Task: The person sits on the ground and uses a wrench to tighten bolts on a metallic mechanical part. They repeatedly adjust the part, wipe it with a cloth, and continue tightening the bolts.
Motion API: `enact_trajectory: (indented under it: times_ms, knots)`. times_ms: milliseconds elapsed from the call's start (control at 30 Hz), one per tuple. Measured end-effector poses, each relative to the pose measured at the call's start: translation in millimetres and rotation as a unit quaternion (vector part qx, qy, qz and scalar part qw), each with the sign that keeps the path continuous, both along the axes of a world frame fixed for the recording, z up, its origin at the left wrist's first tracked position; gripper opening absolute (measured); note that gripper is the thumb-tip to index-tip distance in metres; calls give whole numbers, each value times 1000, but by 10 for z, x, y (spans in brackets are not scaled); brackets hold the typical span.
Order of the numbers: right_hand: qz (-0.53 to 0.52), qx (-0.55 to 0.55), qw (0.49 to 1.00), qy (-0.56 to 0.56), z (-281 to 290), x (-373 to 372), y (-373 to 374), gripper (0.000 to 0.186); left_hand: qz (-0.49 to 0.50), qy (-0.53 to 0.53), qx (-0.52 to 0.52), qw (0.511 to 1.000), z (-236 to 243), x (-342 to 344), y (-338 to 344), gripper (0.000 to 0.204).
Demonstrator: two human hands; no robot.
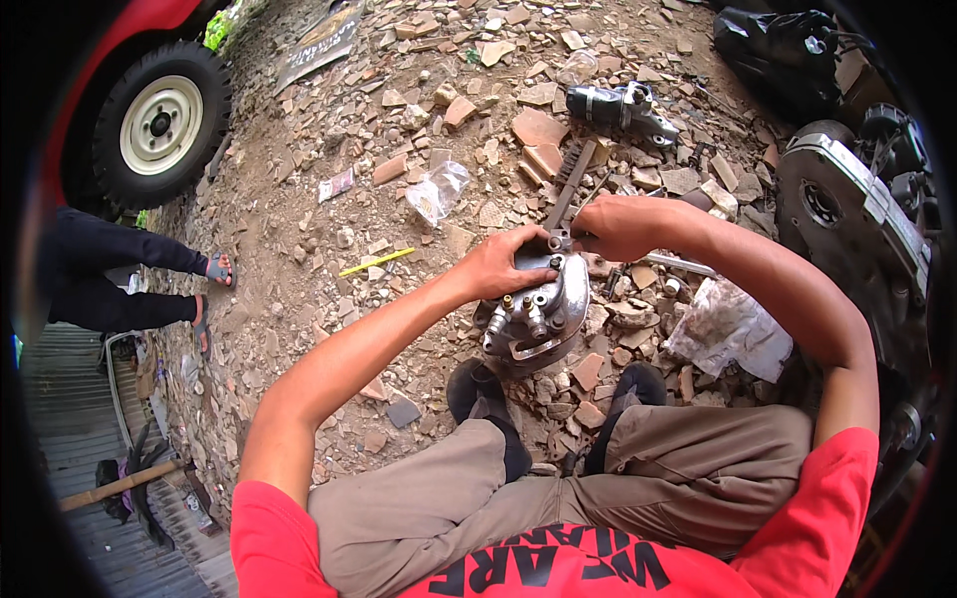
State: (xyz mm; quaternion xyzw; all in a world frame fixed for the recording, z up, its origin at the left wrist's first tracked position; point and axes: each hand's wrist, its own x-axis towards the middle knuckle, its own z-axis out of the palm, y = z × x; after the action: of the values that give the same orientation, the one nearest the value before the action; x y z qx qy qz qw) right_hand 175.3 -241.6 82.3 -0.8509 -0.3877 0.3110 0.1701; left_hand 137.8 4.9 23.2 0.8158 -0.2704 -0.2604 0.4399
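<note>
A grey cast-metal engine part point(540, 317) with several pipe fittings, some brass-coloured, is on the rubble between my feet. My left hand point(508, 261) grips its far left side, with the thumb lying across the top. My right hand point(606, 225) is closed in a fist at the part's far edge, close to the left fingertips. A thin dark rod shows just beyond the right knuckles; whether it is in the fist I cannot tell. Behind both hands lies a wire brush point(570, 181) with a long handle.
A black-and-silver motor point(620, 112) lies farther off. A large engine casing point(847, 204) and a black bag point(778, 48) stand right. Beside me lie a stained cloth point(730, 329), a clear plastic bag point(437, 191) and a yellow stick point(377, 262). A person point(130, 269) stands left, by a wheel point(161, 124).
</note>
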Motion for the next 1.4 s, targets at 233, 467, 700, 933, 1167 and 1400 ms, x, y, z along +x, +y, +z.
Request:
enact_trajectory:
  times_ms: [233,467,700,933,1167,1400]
  knots:
    - [97,-2,995,-21,-159,24,1,32,-4,2,7,1000,38,-1,-5,53]
    - [121,-76,989,48,-242,198,68,35,3,-5,10,1000,76,-9,-54,50]
    - [-5,-63,997,31,166,-500,317,24,-23,-28,9,999,76,17,5,50]
    - [-3,-22,999,49,287,68,51,30,9,8,25,1000,90,-14,-3,53]
    - [94,78,991,47,-334,169,-104,27,5,13,15,1000,15,5,-17,52]
    - [52,-17,997,60,-138,-83,-2,22,-11,-3,22,1000,58,12,-12,44]
